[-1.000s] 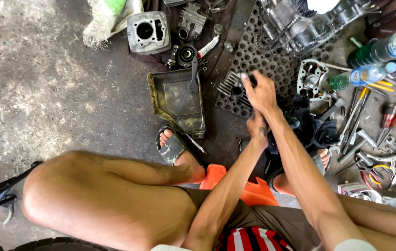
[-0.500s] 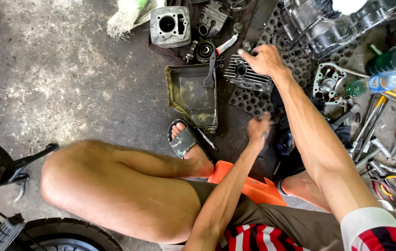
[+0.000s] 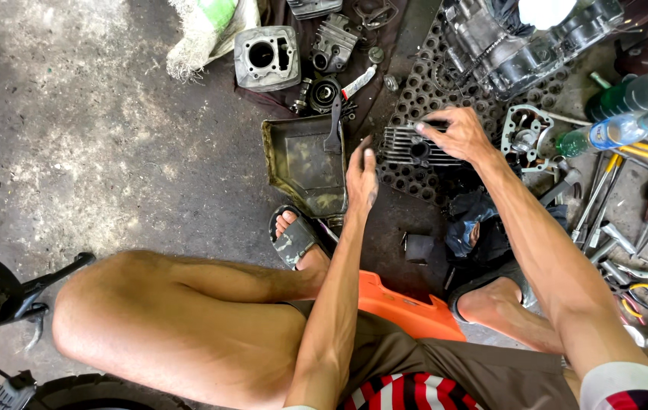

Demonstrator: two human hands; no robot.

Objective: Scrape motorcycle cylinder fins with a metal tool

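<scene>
My right hand point(image 3: 457, 133) grips the top edge of a grey finned engine part point(image 3: 409, 148) that lies on a black perforated rubber mat point(image 3: 415, 99). My left hand point(image 3: 360, 178) is stretched forward with its fingers apart and holds nothing. It hovers at the right edge of a dirty rectangular metal tray point(image 3: 301, 163). A dark brush point(image 3: 333, 125) rests on the tray's far right corner. I sit on an orange stool point(image 3: 407, 307) with my sandalled left foot point(image 3: 297, 239) just below the tray.
A grey engine cylinder point(image 3: 265, 57), a cylinder head point(image 3: 334, 44) and small parts lie at the top. An engine case point(image 3: 514, 45) stands at the upper right. Bottles point(image 3: 628, 95), screwdrivers and wrenches point(image 3: 628, 250) are spread on the right. A motorcycle's footpeg and tyre point(image 3: 5, 304) sit at the lower left.
My left hand has moved forward from near my right knee to the tray's edge and spread its fingers. My right hand has stayed on the finned part.
</scene>
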